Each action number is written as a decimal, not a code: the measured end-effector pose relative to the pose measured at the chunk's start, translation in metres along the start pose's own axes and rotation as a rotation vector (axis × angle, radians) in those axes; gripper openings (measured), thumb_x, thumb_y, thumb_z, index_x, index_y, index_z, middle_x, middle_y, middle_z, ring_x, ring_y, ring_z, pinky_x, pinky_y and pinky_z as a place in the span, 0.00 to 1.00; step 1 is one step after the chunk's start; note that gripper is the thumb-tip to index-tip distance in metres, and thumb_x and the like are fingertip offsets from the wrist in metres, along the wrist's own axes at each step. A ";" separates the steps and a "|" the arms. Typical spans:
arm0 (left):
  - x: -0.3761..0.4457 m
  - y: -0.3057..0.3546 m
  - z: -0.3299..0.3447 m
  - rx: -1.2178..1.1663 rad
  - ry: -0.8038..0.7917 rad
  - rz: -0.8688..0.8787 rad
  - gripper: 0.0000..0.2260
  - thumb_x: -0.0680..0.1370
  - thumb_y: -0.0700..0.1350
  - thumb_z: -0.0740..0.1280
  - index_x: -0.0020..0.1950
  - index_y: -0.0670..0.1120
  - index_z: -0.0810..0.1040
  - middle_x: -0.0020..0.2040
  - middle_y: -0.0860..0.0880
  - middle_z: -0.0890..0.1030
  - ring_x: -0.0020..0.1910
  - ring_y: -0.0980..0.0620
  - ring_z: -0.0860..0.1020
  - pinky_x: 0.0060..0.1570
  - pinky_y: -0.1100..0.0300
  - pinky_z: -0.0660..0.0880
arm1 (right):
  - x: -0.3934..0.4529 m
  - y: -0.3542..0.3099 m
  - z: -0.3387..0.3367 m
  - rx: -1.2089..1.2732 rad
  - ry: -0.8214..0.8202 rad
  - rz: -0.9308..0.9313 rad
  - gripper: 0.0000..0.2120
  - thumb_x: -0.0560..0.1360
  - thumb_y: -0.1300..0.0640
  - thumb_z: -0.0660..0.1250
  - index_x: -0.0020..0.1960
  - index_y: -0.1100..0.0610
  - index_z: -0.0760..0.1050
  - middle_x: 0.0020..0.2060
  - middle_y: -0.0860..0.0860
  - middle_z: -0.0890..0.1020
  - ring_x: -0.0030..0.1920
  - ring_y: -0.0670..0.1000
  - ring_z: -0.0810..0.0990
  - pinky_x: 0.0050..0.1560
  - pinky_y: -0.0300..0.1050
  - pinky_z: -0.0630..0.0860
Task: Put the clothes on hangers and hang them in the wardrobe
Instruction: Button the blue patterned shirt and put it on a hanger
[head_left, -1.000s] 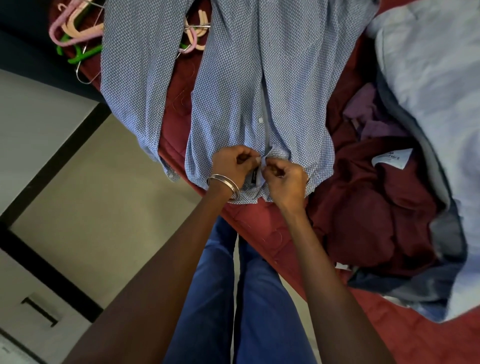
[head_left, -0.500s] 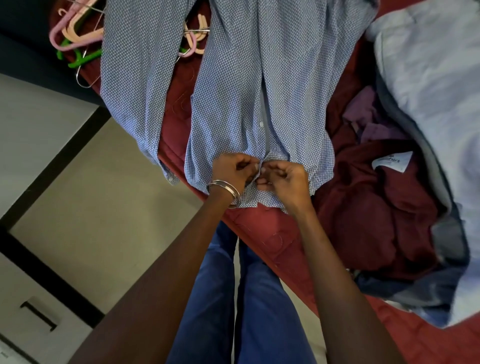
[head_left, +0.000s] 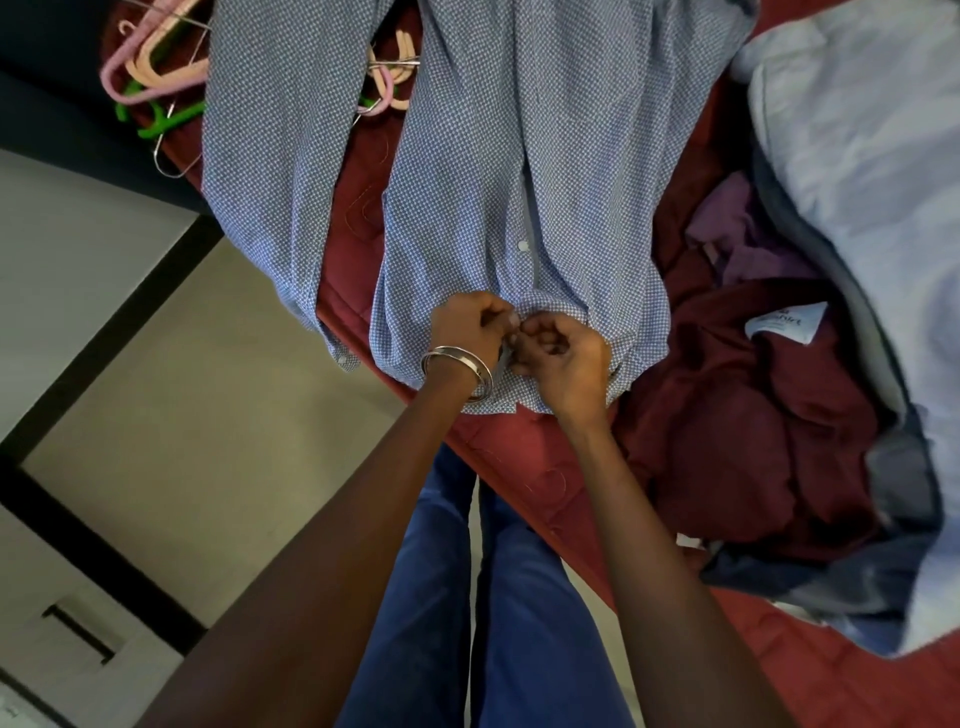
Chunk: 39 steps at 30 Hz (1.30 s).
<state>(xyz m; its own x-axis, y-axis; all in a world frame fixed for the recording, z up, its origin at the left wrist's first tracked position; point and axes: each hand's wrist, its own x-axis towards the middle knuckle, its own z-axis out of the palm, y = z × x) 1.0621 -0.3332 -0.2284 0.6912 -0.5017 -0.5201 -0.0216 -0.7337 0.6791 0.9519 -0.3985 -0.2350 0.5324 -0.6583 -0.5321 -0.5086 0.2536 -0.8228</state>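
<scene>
Both hands, left hand (head_left: 467, 332) and right hand (head_left: 563, 353), pinch the blue dotted shirt (head_left: 519, 156) near its hem. The button might slip out if the cloth bunches.

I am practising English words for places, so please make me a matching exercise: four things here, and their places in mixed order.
Things:
1. patterned blue shirt
2. hangers
3. maroon garment
4. bangles

Places:
A. on the left wrist
B. far left corner of the bed
C. spread flat, both hands at its hem
D. crumpled, right of the shirt

Pairs: 1-C, 2-B, 3-D, 4-A
</scene>
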 end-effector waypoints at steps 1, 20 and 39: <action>0.000 -0.001 0.000 -0.018 0.016 0.007 0.05 0.74 0.39 0.71 0.47 0.40 0.84 0.41 0.48 0.83 0.38 0.58 0.78 0.42 0.70 0.74 | -0.001 -0.001 0.000 0.080 -0.014 0.036 0.03 0.74 0.65 0.70 0.47 0.64 0.79 0.37 0.58 0.82 0.34 0.54 0.83 0.38 0.52 0.83; -0.008 -0.003 0.006 -0.047 0.057 0.093 0.09 0.76 0.37 0.66 0.55 0.44 0.76 0.37 0.56 0.78 0.32 0.57 0.75 0.35 0.68 0.70 | 0.002 -0.011 -0.002 0.181 -0.066 0.130 0.02 0.76 0.65 0.68 0.47 0.64 0.79 0.34 0.56 0.81 0.33 0.52 0.79 0.35 0.45 0.80; -0.015 0.005 0.009 -0.081 0.165 0.038 0.16 0.76 0.35 0.63 0.64 0.41 0.76 0.37 0.48 0.76 0.38 0.53 0.74 0.47 0.64 0.71 | -0.006 -0.005 0.008 0.031 0.069 -0.034 0.05 0.75 0.60 0.70 0.43 0.61 0.82 0.35 0.56 0.83 0.35 0.56 0.81 0.37 0.49 0.79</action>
<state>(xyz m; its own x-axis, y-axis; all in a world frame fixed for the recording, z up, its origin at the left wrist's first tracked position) 1.0452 -0.3337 -0.2221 0.8003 -0.4415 -0.4057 0.0038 -0.6729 0.7397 0.9562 -0.3901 -0.2297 0.5004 -0.7139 -0.4898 -0.4696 0.2515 -0.8463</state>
